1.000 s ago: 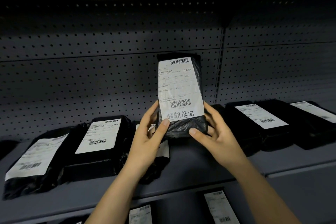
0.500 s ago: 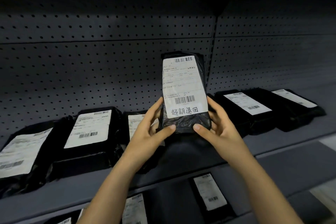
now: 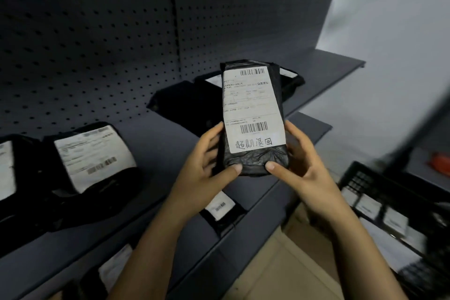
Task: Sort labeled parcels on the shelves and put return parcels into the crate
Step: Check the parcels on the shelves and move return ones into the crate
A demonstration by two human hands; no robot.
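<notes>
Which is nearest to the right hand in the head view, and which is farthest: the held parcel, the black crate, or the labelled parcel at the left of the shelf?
1. held parcel: at the centre, gripped by the right hand itself.
2. black crate: just to the right, lower down.
3. labelled parcel: far to the left, lying on the shelf.

Our left hand and right hand are bare, with thumbnails trimmed short. Our forearms run bare to the lower edge of the frame.
</notes>
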